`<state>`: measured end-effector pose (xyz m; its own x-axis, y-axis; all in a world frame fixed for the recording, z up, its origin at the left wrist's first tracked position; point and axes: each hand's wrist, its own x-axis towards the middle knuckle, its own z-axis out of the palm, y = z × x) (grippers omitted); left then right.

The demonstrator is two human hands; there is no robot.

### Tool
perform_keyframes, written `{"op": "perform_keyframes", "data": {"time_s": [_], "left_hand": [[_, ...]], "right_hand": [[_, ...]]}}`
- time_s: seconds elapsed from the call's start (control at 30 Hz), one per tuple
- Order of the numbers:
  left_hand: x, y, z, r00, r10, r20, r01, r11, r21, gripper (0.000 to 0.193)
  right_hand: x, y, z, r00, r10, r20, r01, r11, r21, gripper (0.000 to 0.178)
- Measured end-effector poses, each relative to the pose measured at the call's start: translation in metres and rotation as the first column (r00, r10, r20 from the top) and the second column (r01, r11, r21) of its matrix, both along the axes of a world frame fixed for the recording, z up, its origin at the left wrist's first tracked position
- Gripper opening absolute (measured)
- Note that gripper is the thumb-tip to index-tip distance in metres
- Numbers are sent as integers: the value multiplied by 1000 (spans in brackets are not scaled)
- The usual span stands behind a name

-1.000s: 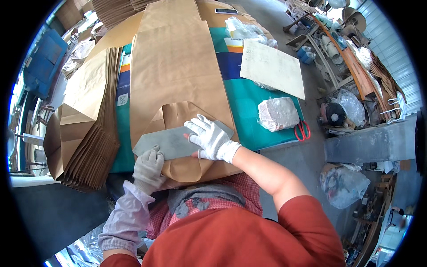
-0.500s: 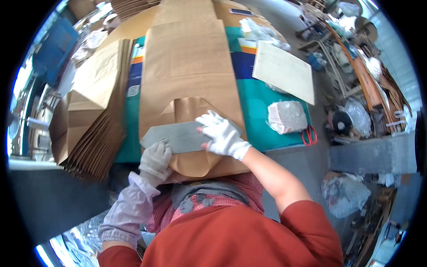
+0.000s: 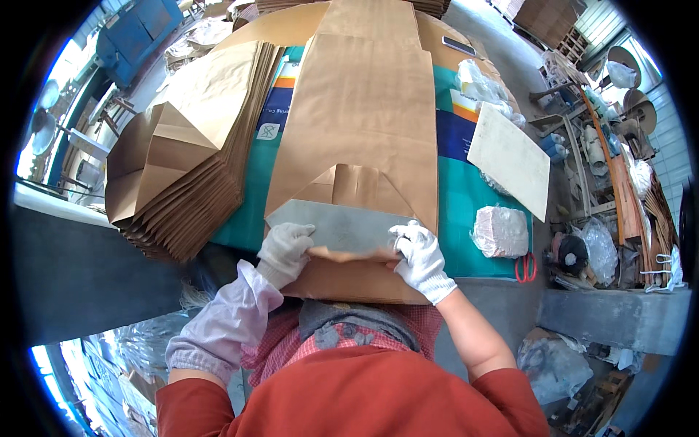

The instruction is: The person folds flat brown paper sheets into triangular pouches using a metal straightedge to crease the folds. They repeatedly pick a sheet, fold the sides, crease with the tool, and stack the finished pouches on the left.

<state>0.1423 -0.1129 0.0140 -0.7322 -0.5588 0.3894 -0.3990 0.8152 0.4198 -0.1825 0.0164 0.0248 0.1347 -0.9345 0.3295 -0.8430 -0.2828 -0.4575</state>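
A large brown paper bag [image 3: 357, 109] lies flat before me, its near end opened into a pointed fold. Across that fold rests a flat grey plate [image 3: 348, 226] with angled ends. My left hand [image 3: 285, 251], in a white glove, is closed at the plate's left end. At the right end, my gloved right hand [image 3: 422, 261] has its fingers pinched. Between them the near flap [image 3: 353, 256] of the bag is lifted along the plate's near edge, and both hands grip it. The fingertips are partly hidden by the paper.
To the left leans a thick stack of folded paper bags [image 3: 196, 200]. On the right lie a white board [image 3: 510, 159], a plastic-wrapped block [image 3: 500, 231] and red-handled scissors [image 3: 526, 268]. A phone [image 3: 459, 46] lies at the far right of the table.
My right hand has gone from lying spread on the plate to pinching at its right end. The near flap, flat before, is now raised against the plate. The view has shifted.
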Motion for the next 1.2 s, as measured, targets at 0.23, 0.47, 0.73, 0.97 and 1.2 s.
{"op": "perform_keyframes", "data": {"time_s": [0.23, 0.47, 0.73, 0.97, 1.2], "left_hand": [[-3, 14, 18, 996, 6, 91, 5, 993, -121, 37], [-1, 17, 8, 1000, 19, 18, -17, 991, -136, 37], [0, 18, 10, 999, 35, 17, -33, 994, -108, 32], [-2, 12, 9, 1000, -22, 21, 24, 995, -97, 31], [2, 25, 6, 1000, -9, 23, 9, 999, -37, 42]], "right_hand": [[7, -26, 18, 978, 64, -197, -50, 996, 71, 65], [7, -42, 14, 923, 274, -270, -248, 960, 129, 84], [9, -53, 18, 918, 320, -236, -292, 945, 144, 83], [8, -51, 16, 936, 306, -176, -295, 952, 87, 83], [31, -38, -3, 980, 105, -172, -108, 994, -10, 79]]}}
